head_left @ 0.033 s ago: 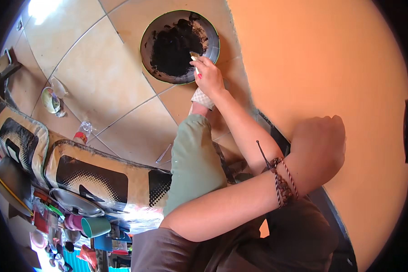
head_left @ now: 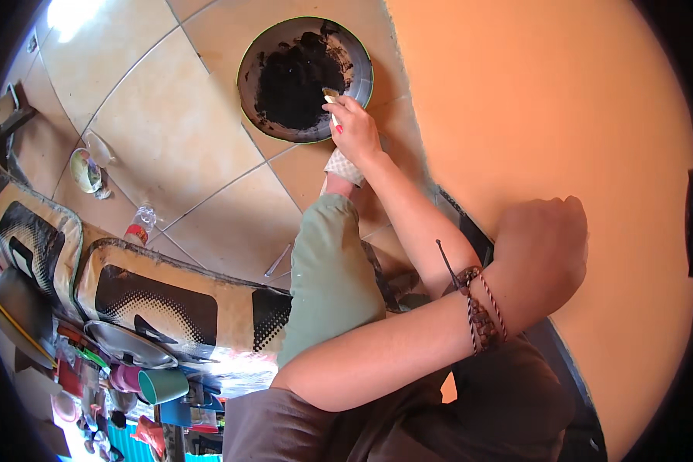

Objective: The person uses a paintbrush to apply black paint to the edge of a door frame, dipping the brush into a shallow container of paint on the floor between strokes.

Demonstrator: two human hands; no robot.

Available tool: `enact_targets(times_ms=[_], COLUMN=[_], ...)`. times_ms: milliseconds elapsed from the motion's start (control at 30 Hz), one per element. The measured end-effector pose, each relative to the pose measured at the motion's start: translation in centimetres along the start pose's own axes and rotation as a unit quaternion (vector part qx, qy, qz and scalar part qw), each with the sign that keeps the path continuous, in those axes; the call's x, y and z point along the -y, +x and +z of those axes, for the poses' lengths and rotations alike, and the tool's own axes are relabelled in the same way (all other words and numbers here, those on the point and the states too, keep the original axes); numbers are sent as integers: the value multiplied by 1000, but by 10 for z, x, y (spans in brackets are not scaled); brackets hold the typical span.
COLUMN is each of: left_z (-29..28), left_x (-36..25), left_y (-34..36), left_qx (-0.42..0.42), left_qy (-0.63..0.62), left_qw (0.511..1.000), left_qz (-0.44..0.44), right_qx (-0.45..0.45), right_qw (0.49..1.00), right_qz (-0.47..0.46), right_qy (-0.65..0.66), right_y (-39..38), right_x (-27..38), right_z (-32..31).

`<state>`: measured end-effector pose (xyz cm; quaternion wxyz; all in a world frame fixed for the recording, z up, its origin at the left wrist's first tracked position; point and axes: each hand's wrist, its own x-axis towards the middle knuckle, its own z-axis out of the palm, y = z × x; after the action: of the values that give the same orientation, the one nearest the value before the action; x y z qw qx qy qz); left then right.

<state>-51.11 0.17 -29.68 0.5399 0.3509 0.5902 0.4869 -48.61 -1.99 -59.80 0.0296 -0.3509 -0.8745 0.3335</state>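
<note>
A: Count, largest first?
B: One orange wall [head_left: 547, 100]. One tiled floor [head_left: 169, 131]. Two patterned cushions [head_left: 154, 296]. One round dark pan [head_left: 304, 77] with a green rim, on the floor beside the wall, holding black paste.
A: Hands?
B: Two. Right hand [head_left: 543, 242] curled into a fist, knuckles against the wall. Left hand [head_left: 353, 127] at the pan's near rim, fingers pinched on one small pale tool [head_left: 331, 98], its tip at the paste.
A: Smaller items?
B: One teal cup [head_left: 160, 385], one beaded bracelet [head_left: 481, 316].

Patterned cushions [head_left: 142, 296], teal cup [head_left: 160, 384], plastic bottle [head_left: 139, 225].
</note>
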Motion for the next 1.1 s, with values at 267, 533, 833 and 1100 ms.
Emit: enact_targets(times_ms=[267, 533, 833, 1100], left_z=[-2, -1, -6, -6], left_x=[2, -4, 2, 0], left_y=[0, 1, 2, 2], left_qx=[-25, -21, -38, -29], left_qy=[-21, -50, -53, -49], left_qw=[999, 998, 998, 998], left_qz=[5, 7, 6, 2], right_qx=[104, -13, 84, 71], right_qw=[994, 1000, 996, 997], right_qz=[18, -10, 24, -13], right_qy=[-9, -5, -3, -23], right_y=[-20, 33, 10, 27], right_x=[-5, -3, 9, 8], right_z=[-1, -5, 0, 7])
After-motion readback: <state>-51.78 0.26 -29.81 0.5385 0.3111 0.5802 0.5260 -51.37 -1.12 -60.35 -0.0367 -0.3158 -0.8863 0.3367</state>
